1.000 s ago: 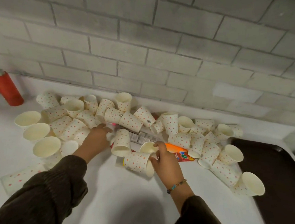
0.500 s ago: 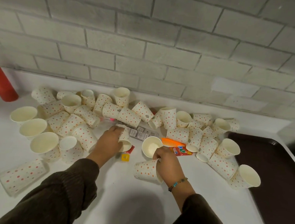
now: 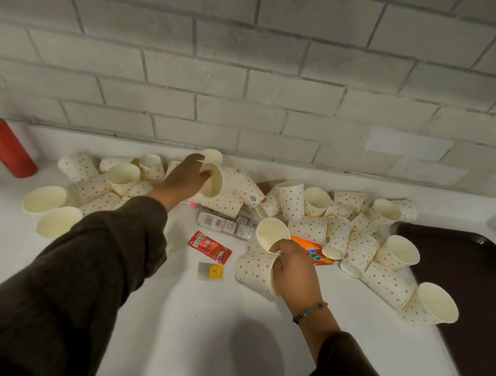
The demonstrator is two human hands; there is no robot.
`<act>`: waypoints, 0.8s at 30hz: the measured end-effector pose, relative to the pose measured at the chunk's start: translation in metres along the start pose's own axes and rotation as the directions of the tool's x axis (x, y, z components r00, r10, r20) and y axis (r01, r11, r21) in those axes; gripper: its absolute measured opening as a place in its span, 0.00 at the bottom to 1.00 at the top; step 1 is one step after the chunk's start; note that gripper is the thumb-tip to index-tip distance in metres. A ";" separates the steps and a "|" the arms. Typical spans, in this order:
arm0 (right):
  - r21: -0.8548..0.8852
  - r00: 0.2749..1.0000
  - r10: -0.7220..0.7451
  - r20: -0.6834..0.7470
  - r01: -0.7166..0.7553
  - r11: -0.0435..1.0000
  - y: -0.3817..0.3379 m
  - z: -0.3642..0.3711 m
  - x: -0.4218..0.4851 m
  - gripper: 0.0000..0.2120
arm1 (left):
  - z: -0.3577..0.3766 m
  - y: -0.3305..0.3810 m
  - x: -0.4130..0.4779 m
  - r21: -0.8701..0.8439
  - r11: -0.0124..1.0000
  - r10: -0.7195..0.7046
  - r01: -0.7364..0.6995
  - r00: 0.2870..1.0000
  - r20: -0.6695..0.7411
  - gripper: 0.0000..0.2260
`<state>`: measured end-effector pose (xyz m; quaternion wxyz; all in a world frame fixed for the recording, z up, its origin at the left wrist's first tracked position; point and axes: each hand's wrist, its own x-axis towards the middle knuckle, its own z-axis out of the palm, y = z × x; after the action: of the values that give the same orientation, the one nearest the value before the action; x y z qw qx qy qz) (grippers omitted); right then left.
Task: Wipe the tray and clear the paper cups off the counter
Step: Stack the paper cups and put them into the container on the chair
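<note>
Many red-dotted white paper cups (image 3: 292,199)

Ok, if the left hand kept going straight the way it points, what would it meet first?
The left hand has its fingertips at the rim of a tipped paper cup, so that comes first; an upright cup behind it likely follows.

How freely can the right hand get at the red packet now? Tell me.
Probably not yet. The right hand grips two paper cups, so its fingers are taken, though the red packet lies uncovered on bare counter beside them.
</note>
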<state>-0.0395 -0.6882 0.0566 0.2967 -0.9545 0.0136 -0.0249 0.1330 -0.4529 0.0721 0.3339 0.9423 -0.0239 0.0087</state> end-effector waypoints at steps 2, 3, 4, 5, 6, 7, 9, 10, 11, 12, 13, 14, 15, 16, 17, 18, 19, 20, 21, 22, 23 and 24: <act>0.044 1.000 0.014 0.002 -0.014 0.999 0.000 -0.002 -0.002 0.13 | 0.003 -0.003 0.015 -0.003 0.999 -0.035 0.035 0.998 0.046 0.21; 0.061 1.000 0.019 0.002 -0.019 0.998 0.001 -0.002 -0.002 0.12 | 0.006 -0.004 0.022 0.033 0.999 -0.037 0.034 0.996 0.083 0.20; 0.078 1.000 0.025 0.002 -0.025 0.997 0.001 -0.002 -0.003 0.12 | 0.009 -0.005 0.025 0.074 0.996 -0.048 0.039 0.992 0.121 0.19; 0.097 0.999 0.032 -0.006 -0.031 0.995 0.002 -0.002 -0.003 0.11 | 0.013 -0.007 0.028 0.107 0.993 -0.062 0.046 0.988 0.144 0.18; 0.123 0.999 0.044 -0.017 -0.041 0.992 0.002 -0.003 -0.003 0.11 | 0.016 -0.007 0.030 0.128 0.990 -0.082 0.062 0.984 0.156 0.17; 0.141 0.998 0.051 -0.027 -0.047 0.989 0.002 -0.003 -0.003 0.11 | 0.017 -0.007 0.030 0.138 0.987 -0.102 0.082 0.983 0.149 0.17; 0.143 0.996 0.053 -0.067 -0.043 0.989 0.003 -0.005 -0.005 0.13 | 0.015 -0.003 0.028 0.123 0.987 -0.120 0.108 0.988 0.093 0.16; 0.134 0.995 0.047 -0.084 -0.036 0.990 0.004 -0.006 -0.006 0.14 | 0.012 0.000 0.026 0.093 0.990 -0.115 0.110 0.992 0.051 0.15; 0.130 0.994 0.046 -0.096 -0.033 0.991 0.004 -0.007 -0.007 0.15 | 0.008 0.002 0.023 0.056 0.994 -0.098 0.098 0.995 0.005 0.14; 0.126 0.994 0.051 -0.100 -0.038 0.991 0.006 -0.008 -0.009 0.15 | 0.002 0.008 0.017 0.018 0.996 -0.082 0.082 0.996 -0.039 0.15; 0.121 0.994 0.056 -0.097 -0.044 0.992 0.007 -0.009 -0.010 0.15 | -0.005 0.014 0.010 -0.019 0.997 -0.071 0.070 0.993 -0.089 0.17; 0.119 0.994 0.067 -0.092 -0.055 0.991 0.009 -0.011 -0.014 0.15 | -0.012 0.021 0.001 -0.054 0.997 -0.066 0.059 0.988 -0.140 0.19; 0.116 0.993 0.075 -0.091 -0.064 0.991 0.010 -0.012 -0.017 0.15 | -0.018 0.029 -0.009 -0.085 0.995 -0.062 0.047 0.980 -0.190 0.20; 0.115 0.992 0.078 -0.100 -0.067 0.991 0.011 -0.014 -0.021 0.15 | -0.023 0.037 -0.019 -0.108 0.994 -0.059 0.034 0.972 -0.229 0.21; 0.113 0.990 0.082 -0.118 -0.068 0.991 0.013 -0.017 -0.026 0.15 | -0.026 0.045 -0.031 -0.121 0.993 -0.041 0.009 0.966 -0.257 0.21; 0.111 0.988 0.083 -0.133 -0.068 0.991 0.014 -0.019 -0.030 0.15 | -0.027 0.052 -0.044 -0.133 0.991 -0.011 -0.026 0.963 -0.268 0.19; 0.110 0.986 0.093 -0.140 -0.078 0.991 0.015 -0.023 -0.036 0.15 | -0.025 0.059 -0.059 -0.161 0.983 0.042 -0.087 0.964 -0.264 0.17; 0.109 0.985 0.103 -0.140 -0.088 0.990 0.017 -0.027 -0.042 0.16 | -0.020 0.065 -0.075 -0.205 0.967 0.094 -0.148 0.964 -0.250 0.15; 0.097 0.985 0.107 -0.137 -0.094 0.991 0.020 -0.030 -0.047 0.15 | -0.015 0.069 -0.091 -0.247 0.949 0.135 -0.195 0.961 -0.240 0.14; 0.075 0.983 0.108 -0.146 -0.097 0.992 0.024 -0.033 -0.052 0.14 | -0.007 0.072 -0.107 -0.266 0.936 0.170 -0.230 0.958 -0.232 0.14; 0.044 0.980 0.113 -0.162 -0.107 0.993 0.031 -0.040 -0.062 0.13 | 0.004 0.080 -0.126 -0.274 0.926 0.202 -0.258 0.955 -0.218 0.14; 0.024 0.979 0.111 -0.171 -0.109 0.994 0.035 -0.041 -0.064 0.12 | 0.012 0.081 -0.138 -0.282 0.924 0.206 -0.259 0.957 -0.202 0.15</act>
<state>-0.1065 -0.7376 0.0685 0.3023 -0.9444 0.0918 -0.0909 -0.0090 -0.5178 0.1086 0.4729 0.8655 -0.1086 0.1242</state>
